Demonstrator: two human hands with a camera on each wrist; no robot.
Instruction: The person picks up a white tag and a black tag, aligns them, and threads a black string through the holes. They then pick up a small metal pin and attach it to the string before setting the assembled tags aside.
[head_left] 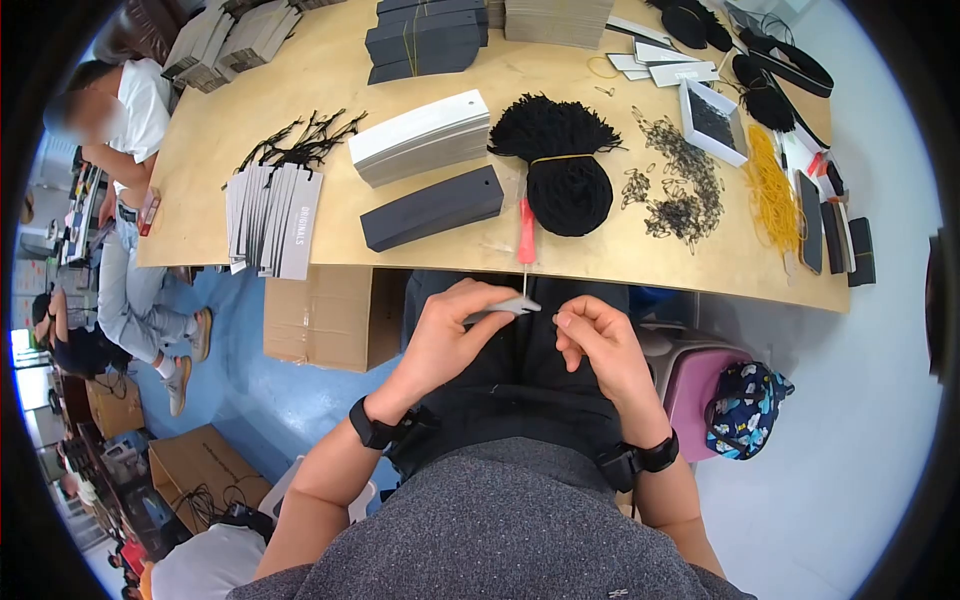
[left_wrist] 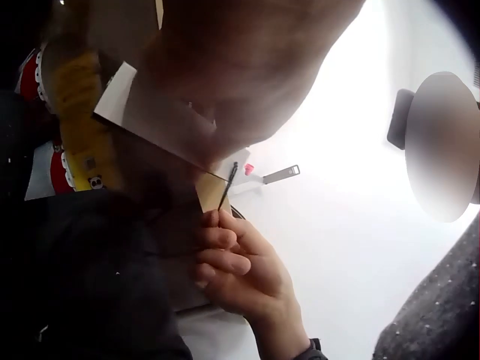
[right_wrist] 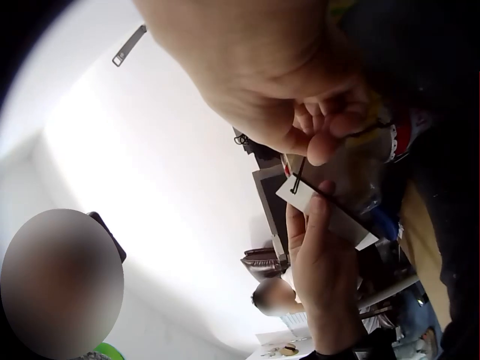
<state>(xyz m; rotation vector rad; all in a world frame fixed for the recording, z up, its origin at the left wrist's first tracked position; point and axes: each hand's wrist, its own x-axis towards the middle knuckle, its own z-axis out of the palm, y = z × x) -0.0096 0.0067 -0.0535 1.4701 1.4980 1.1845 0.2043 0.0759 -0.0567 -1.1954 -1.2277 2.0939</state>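
Observation:
My left hand pinches a pale grey tag just off the table's front edge. Close to its right, my right hand has thumb and fingertips together. The left wrist view shows the right hand pinching a thin black cord beside the tag. In the right wrist view the cord lies at the tag's end; whether it passes through the hole I cannot tell. A red-handled tool lies at the table edge, its thin shaft pointing toward the tag.
On the table are corded tags, a white tag stack, a dark stack, bundled black cords, loose small pins, a white box and yellow strands. A person sits at left.

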